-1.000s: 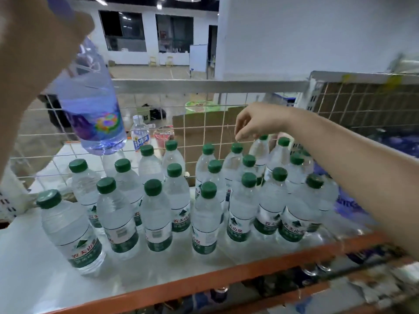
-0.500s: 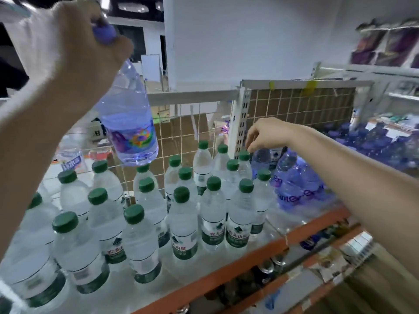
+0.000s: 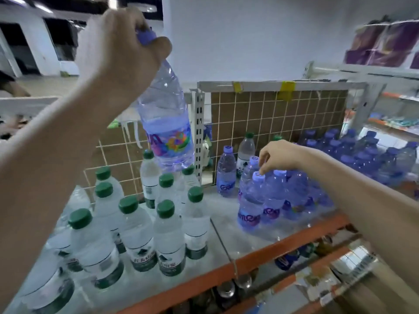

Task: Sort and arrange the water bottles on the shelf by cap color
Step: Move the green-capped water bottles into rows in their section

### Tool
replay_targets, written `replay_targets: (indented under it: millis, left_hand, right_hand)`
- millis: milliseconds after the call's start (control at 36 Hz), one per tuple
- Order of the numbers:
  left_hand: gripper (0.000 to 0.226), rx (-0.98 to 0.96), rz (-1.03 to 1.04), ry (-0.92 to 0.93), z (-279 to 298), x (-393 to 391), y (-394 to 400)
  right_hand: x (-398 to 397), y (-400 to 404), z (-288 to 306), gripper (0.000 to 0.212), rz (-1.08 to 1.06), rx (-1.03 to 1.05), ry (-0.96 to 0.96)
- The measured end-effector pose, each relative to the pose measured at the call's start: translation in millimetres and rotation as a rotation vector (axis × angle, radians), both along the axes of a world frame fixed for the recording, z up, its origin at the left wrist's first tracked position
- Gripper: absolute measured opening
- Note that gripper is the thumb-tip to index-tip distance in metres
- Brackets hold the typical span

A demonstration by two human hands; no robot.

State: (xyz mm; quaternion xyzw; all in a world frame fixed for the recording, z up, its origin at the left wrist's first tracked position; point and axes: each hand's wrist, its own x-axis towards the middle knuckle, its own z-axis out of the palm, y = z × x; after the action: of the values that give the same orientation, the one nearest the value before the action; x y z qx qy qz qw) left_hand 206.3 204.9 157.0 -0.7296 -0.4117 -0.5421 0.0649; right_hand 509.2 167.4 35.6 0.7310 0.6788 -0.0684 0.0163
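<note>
The left hand (image 3: 118, 51) grips a purple-capped bottle (image 3: 166, 123) by its neck, hanging it in the air above the green-capped bottles (image 3: 145, 227) on the shelf (image 3: 226, 241). The right hand (image 3: 280, 156) hovers with loosely curled fingers, a fingertip touching a purple cap (image 3: 259, 176) in the purple cluster (image 3: 278, 196). Bare shelf shows between the two groups, running up to the orange front edge (image 3: 260, 252).

two hands (image 3: 118, 53) — uncounted green-capped (image 3: 165, 208), purple-capped bottles (image 3: 258, 176)
</note>
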Motion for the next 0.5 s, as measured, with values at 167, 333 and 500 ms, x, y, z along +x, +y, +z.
replay_targets:
  millis: [167, 333, 500]
  left_hand:
    - [0.028, -0.153, 0.014, 0.075, -4, 75, -11]
    - [0.016, -0.407, 0.084, 0.397, -31, 135, -4]
    - [0.029, -0.628, 0.037, 0.592, -67, 160, 25]
  right_hand:
    - [41, 5, -21, 0.016, 0.072, 0.011, 0.092]
    - [51, 9, -37, 0.031, 0.144, 0.066, 0.260]
    - [45, 29, -38, 0.041, 0.172, 0.211, 0.372]
